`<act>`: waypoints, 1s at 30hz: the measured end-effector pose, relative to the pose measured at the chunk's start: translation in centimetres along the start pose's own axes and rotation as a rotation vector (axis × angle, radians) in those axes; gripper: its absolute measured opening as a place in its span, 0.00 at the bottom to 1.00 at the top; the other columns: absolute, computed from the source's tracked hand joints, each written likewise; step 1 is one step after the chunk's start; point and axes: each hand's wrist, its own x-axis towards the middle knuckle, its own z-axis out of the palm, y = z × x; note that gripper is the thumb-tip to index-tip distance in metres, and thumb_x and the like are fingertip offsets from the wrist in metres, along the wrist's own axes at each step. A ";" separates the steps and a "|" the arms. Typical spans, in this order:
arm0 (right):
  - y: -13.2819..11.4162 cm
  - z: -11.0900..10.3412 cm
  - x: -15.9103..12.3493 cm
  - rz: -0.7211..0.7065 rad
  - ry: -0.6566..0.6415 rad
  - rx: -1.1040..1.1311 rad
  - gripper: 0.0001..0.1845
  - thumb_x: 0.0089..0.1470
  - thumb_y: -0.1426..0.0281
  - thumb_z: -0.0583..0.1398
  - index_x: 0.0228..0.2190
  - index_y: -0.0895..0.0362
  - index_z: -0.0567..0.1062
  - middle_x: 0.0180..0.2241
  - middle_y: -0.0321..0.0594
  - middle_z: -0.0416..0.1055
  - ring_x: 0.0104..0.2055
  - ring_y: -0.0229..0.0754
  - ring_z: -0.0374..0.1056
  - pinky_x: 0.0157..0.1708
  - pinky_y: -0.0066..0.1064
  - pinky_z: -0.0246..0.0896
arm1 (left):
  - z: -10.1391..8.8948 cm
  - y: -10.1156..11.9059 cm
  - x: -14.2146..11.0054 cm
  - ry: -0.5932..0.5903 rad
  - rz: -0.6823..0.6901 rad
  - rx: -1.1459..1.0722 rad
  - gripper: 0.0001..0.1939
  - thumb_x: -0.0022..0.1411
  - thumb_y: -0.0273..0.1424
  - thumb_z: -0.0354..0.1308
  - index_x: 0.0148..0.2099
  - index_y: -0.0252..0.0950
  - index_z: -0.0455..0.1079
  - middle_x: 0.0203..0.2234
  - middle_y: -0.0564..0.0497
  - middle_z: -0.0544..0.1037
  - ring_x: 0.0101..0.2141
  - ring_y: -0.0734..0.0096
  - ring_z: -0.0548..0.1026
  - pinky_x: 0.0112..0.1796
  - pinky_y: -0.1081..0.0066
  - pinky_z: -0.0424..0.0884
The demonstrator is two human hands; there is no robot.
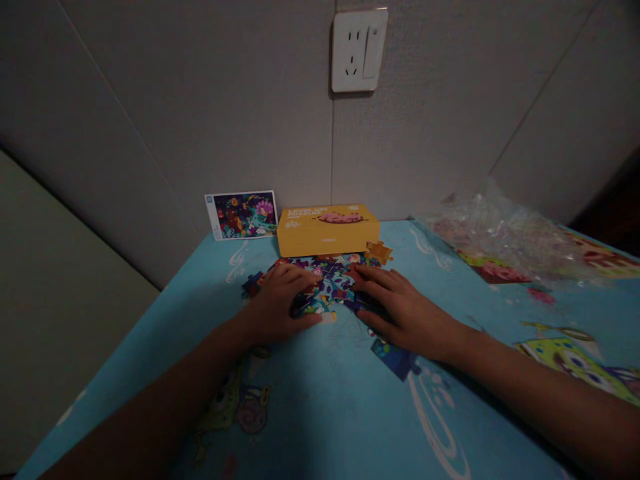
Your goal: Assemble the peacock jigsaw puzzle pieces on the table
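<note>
A pile of colourful jigsaw puzzle pieces lies on the blue patterned cover, between and beneath my two hands. My left hand rests over the pile's left side, fingers stretched forward and thumb apart. Across from it, my right hand lies on the right side with its fingers spread over the pieces. Both palms hide part of the pile. A blue puzzle piece sticks out below my right hand. Beyond the fingertips, an orange puzzle piece lies by the corner of the yellow puzzle box.
A picture card leans against the wall left of the box. Crumpled clear plastic covers part of a printed sheet at the right. The blue cartoon cover spreads over the table. A socket is on the wall.
</note>
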 end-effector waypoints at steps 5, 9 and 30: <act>0.0 0.0 0.0 0.008 -0.008 0.009 0.21 0.62 0.65 0.57 0.53 0.62 0.73 0.64 0.60 0.59 0.65 0.64 0.57 0.60 0.64 0.54 | 0.5 -0.4 0.2 0.069 -0.033 -0.019 0.17 0.64 0.29 0.55 0.55 0.36 0.71 0.36 0.47 0.77 0.42 0.59 0.72 0.49 0.58 0.66; 0.1 0.2 0.0 0.000 0.009 0.005 0.22 0.62 0.65 0.57 0.54 0.62 0.72 0.64 0.60 0.59 0.65 0.62 0.57 0.60 0.63 0.54 | 0.7 -0.2 0.4 0.126 -0.024 -0.024 0.17 0.65 0.30 0.57 0.56 0.35 0.71 0.45 0.45 0.78 0.47 0.58 0.72 0.52 0.56 0.65; 0.0 0.2 0.3 -0.026 0.151 0.096 0.14 0.60 0.75 0.55 0.43 0.59 0.79 0.55 0.54 0.70 0.56 0.55 0.67 0.55 0.51 0.65 | 1.4 0.6 1.0 0.334 -0.133 0.218 0.13 0.60 0.31 0.61 0.48 0.41 0.78 0.45 0.45 0.77 0.48 0.54 0.69 0.51 0.52 0.64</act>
